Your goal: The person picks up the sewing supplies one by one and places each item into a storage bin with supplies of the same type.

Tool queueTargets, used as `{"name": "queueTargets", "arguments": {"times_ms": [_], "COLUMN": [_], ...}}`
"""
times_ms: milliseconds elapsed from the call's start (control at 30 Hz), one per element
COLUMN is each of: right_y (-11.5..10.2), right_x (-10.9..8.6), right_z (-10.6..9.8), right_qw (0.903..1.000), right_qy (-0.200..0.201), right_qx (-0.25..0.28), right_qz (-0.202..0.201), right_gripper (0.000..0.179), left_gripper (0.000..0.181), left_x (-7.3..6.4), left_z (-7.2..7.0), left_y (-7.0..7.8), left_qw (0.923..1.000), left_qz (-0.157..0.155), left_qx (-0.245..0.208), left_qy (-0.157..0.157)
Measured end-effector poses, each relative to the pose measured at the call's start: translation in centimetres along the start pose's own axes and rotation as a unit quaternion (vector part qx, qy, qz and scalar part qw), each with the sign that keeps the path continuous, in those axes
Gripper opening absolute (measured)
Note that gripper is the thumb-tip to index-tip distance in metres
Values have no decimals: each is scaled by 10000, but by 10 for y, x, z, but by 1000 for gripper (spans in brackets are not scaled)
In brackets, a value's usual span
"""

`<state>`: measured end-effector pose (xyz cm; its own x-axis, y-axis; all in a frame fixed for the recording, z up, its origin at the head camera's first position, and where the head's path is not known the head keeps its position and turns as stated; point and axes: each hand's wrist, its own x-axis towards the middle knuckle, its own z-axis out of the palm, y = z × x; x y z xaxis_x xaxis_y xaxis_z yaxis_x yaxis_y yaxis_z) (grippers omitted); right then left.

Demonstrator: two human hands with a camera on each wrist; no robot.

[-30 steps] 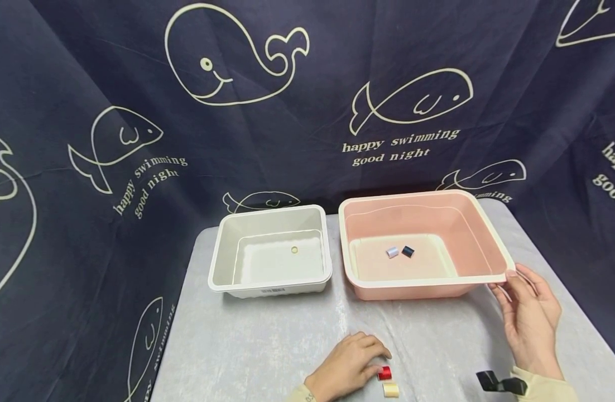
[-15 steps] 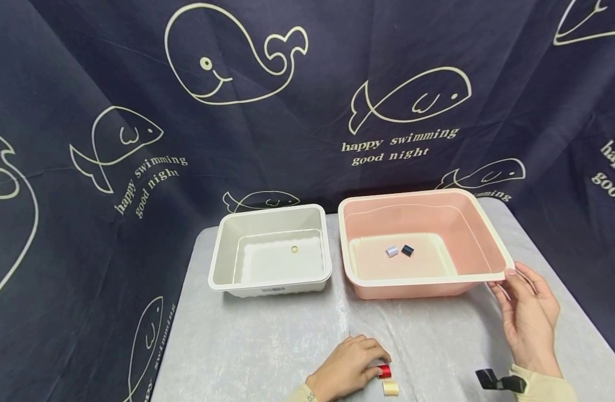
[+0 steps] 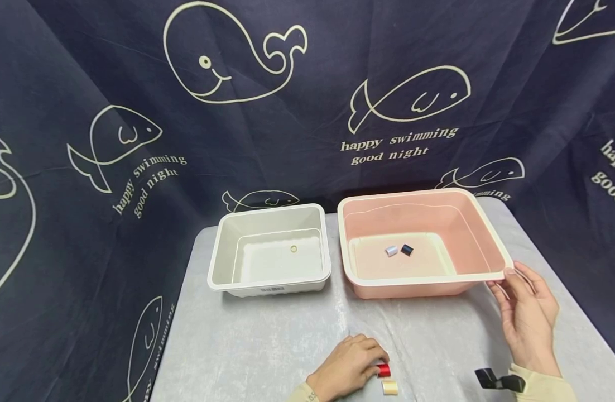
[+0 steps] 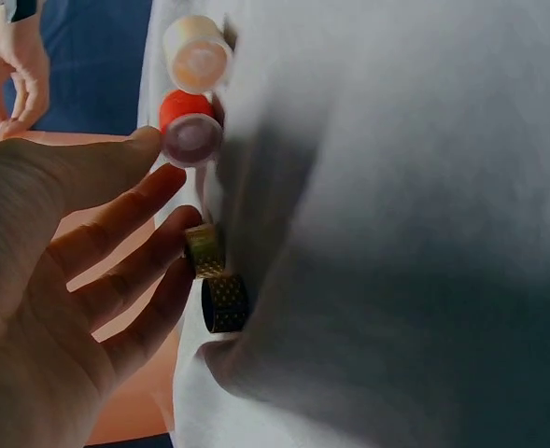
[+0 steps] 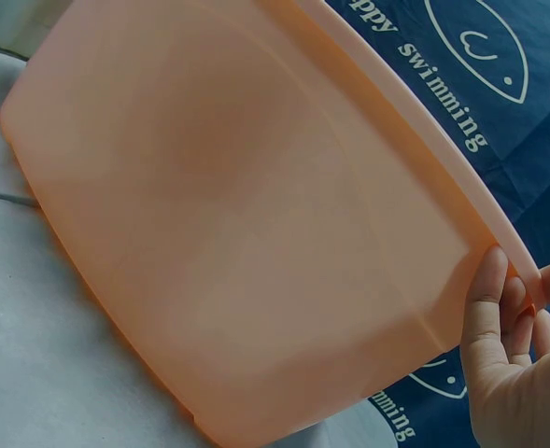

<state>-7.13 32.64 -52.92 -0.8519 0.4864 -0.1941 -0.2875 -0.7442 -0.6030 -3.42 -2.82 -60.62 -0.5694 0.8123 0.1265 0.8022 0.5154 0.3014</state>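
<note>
My left hand (image 3: 349, 365) rests low on the grey cloth, fingers loosely bent. Its thumb tip lies against a red thread spool (image 3: 383, 371), with the index fingertip close beside. In the left wrist view, the other fingertips lie at a gold dimpled ring thimble (image 4: 204, 250); a darker dimpled ring thimble (image 4: 224, 303) stands beside it. Both are hidden under the hand in the head view. A pale yellow thread spool (image 3: 390, 387) lies next to the red one. My right hand (image 3: 531, 315) pinches the front right corner of the pink basin (image 3: 423, 287), thumb over its rim.
A pale blue spool (image 3: 391, 251) and a dark blue spool (image 3: 407, 250) lie inside the pink basin. To its left stands a light grey bin (image 3: 272, 289) with a small gold ring (image 3: 294, 249) in it. A dark blue printed curtain (image 3: 307, 139) hangs behind and around.
</note>
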Motion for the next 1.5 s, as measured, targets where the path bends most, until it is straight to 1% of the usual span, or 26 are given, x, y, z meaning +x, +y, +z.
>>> {"name": "queueTargets", "arguments": {"times_ms": [100, 233, 467, 600, 833, 967, 1100, 1333, 1500], "right_y": [0, -1, -1, -1, -1, -1, -1, -1, -1], "right_x": [1, 1, 1, 1, 0, 0, -1, 0, -1], "right_z": [0, 0, 0, 0, 0, 0, -1, -1, -2], "right_qw": [10000, 10000, 10000, 10000, 9999, 10000, 10000, 10000, 10000], "right_qy": [16, 54, 43, 3, 17, -7, 12, -4, 9], "right_qx": [-16, -60, -26, -2, -100, -53, -58, -89, -72], "right_qz": [-11, -10, 16, 35, 6, 37, 57, 25, 11], "right_gripper": [29, 30, 30, 30, 31, 31, 30, 31, 32], "left_gripper": [20, 19, 15, 20, 29, 27, 23, 19, 18], "left_x": [1, 2, 2, 3, 7, 9, 9, 9, 10], "left_z": [1, 0, -5, -7, -12, -14, -15, -17, -17], "left_y": [-1, -1, 1, 3, 7, 9, 11, 13, 13], "left_qw": [9999, 9998, 9987, 9976, 9952, 9926, 9904, 9903, 9898], "left_qz": [-14, -15, 229, 255, 82, 140, 261, 325, 316], "left_qx": [134, 167, 400, 501, 495, 698, 873, 918, 901], "left_qy": [-9, -96, -199, -412, -842, -985, -1037, -989, -1061]}}
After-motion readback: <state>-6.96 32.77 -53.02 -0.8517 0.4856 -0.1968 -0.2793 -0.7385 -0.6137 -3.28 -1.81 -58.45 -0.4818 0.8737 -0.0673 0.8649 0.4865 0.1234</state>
